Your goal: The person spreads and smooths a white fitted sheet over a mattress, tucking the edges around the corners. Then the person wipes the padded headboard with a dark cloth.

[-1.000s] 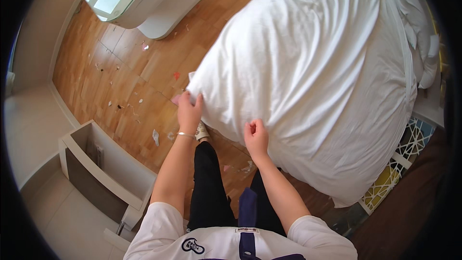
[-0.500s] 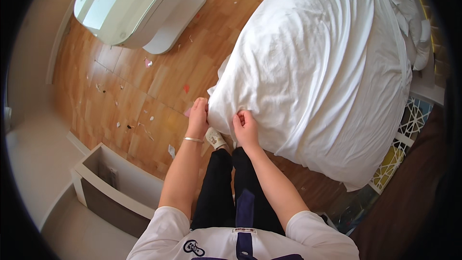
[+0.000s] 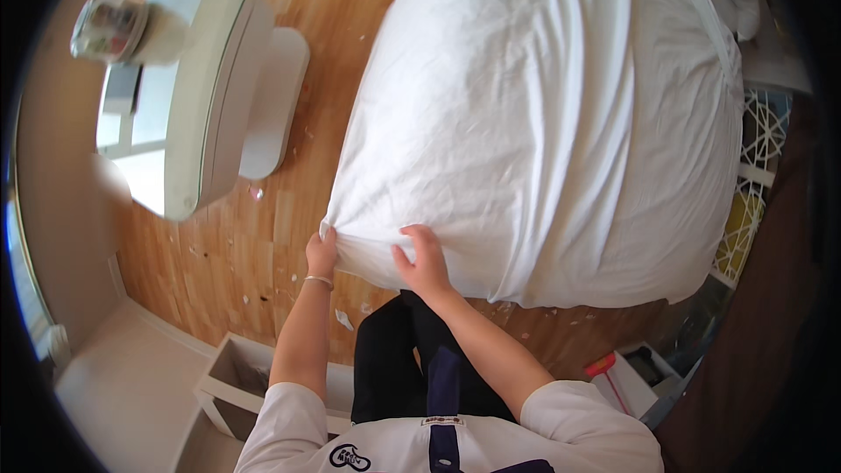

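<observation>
"White, softly creased and running in long folds, a sheet [image 3: 526, 123] lies draped over a broad, mattress-like bulk hidden beneath it. Where do you see the left hand from your side of the room?"

"At the sheet's near left corner. The left hand [image 3: 321, 252] is clamped on the fabric there, drawing it to a puckered point, a thin pale bracelet [image 3: 320, 281] at the wrist."

"And the right?"

"Over the near edge, to the right of that pinched corner. The right hand [image 3: 427, 264] has its thumb and fingers apart, gripping nothing. Whether the fingertips touch the cloth, I cannot tell."

"The person wears a white shirt [image 3: 385, 442], a dark blue tie [image 3: 444, 381] and black trousers [image 3: 377, 350], legs just beside the draped edge."

"Beyond the corner, scraps [image 3: 343, 321] litter the wood floor [image 3: 320, 0]. Across it, well apart from the sheet's edge, stands a white desk [image 3: 194, 123] with rounded corners, a clear-sided container [image 3: 107, 26] on top, its contents blurred."

"On our right, a red brush head [image 3: 600, 364] rests by a white dustpan [image 3: 631, 385], near the person's shoulder."

"Farther up that side, a white lattice panel [image 3: 757, 175] runs beside the sheet, and pale, pillow-like bundles [image 3: 745, 13] are heaped at the far right corner."
</observation>
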